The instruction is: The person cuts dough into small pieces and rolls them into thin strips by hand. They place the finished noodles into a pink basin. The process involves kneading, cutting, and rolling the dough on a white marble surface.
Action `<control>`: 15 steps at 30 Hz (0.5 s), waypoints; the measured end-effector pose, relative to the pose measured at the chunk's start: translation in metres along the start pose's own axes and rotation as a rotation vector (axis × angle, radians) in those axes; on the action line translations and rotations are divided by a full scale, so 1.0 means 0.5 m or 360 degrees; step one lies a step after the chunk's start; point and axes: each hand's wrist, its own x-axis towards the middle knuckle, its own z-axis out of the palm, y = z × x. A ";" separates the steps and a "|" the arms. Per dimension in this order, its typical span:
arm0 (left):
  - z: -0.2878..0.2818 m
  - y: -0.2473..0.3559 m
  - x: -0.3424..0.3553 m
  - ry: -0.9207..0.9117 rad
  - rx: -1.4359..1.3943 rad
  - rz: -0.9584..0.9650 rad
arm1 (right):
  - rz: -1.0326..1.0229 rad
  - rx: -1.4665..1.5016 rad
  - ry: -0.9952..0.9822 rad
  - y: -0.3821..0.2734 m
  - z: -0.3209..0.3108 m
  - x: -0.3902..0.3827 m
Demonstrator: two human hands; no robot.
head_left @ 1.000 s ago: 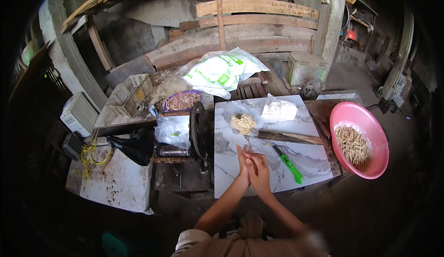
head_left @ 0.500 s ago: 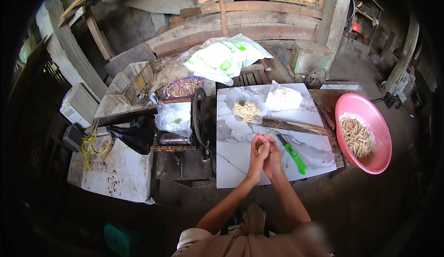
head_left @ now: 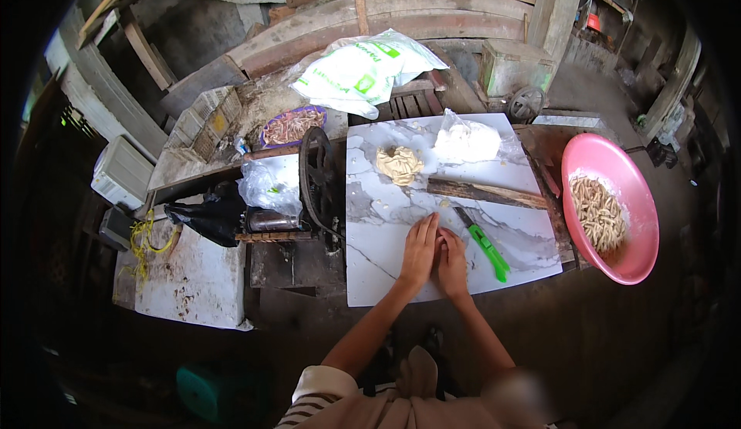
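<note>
In the head view, taking the clock face as centred on the hands, the left hand (head_left: pixel 420 250) lies palm down over the marble-patterned board (head_left: pixel 378 263), fingers together and pointing to twelve. The right hand (head_left: pixel 452 263) meets it on the three o'clock side, fingers bent inward. What the two hold, if anything, is hidden beneath them, so I cannot tell the grip of either. The lump of pale dough (head_left: pixel 400 166) sits on the board at eleven, apart from the fingers. A clear bag of white powder (head_left: pixel 468 142) stands near the dough, at half past twelve. A wooden stick (head_left: pixel 486 193) lies at half past one, and a green-handled knife (head_left: pixel 488 251) just beside the right hand, at three. Farther out, toward half past two, a pink basin (head_left: pixel 647 232) holds many pale, finger-shaped pieces (head_left: pixel 597 214).
</note>
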 end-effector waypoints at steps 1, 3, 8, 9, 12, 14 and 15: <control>0.000 -0.002 -0.001 0.0012 0.0068 0.0059 | -0.0008 0.0006 -0.0013 -0.001 0.000 -0.004; 0.003 0.000 -0.007 0.0018 0.0227 0.0088 | -0.0070 -0.0087 -0.0032 0.001 -0.017 -0.008; -0.005 0.072 0.026 -0.0008 0.0022 0.0271 | -0.0217 -0.0777 0.0059 -0.001 -0.133 0.021; 0.006 0.082 0.035 -0.0098 -0.0027 0.0352 | -0.0202 -0.0991 0.0129 0.008 -0.146 0.023; 0.075 0.111 0.060 -0.0313 -0.0180 0.0583 | -0.0115 -0.1262 0.0054 0.074 -0.191 0.013; 0.121 0.115 0.064 -0.0358 -0.0209 0.0669 | -0.0151 -0.1267 0.0002 0.109 -0.219 0.008; 0.140 0.124 0.065 -0.0342 -0.0177 0.0733 | -0.0140 -0.1252 0.0019 0.110 -0.237 0.006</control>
